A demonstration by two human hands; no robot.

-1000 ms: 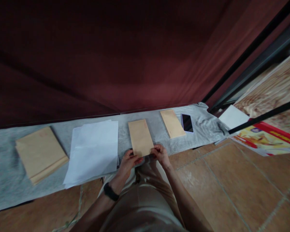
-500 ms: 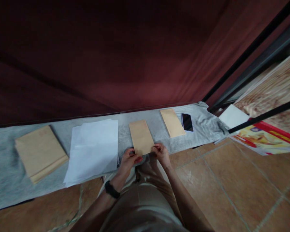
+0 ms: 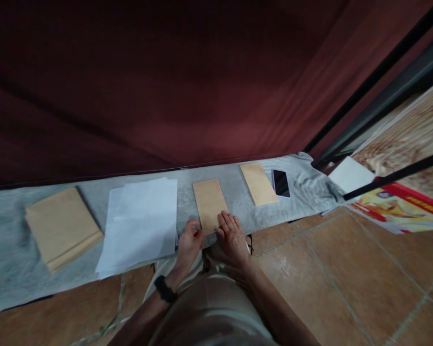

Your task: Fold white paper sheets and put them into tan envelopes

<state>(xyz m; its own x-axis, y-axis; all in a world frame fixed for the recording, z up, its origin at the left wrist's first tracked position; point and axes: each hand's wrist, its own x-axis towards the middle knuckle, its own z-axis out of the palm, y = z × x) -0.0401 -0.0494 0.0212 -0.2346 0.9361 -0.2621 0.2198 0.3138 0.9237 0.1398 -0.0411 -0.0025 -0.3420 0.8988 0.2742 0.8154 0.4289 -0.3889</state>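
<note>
Brown envelopes [image 3: 64, 223] lie stacked at left, white sheets [image 3: 140, 216] beside them, then the curled left hand [image 3: 190, 243], its grip unclear, at the middle envelope [image 3: 209, 204], seemingly unfinished under the flat, outspread right hand [image 3: 232, 238], while another envelope [image 3: 259, 183], perhaps finished, lies beside a phone [image 3: 281, 183].

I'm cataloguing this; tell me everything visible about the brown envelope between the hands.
The brown envelope is a flat, oblong piece that looks like paper, with faint reddish marks near its far right corner. It lies on the grey cloth, its far end angled left. The right hand rests flat on its near right corner; the left hand is at its near left corner, contact unclear.
</note>
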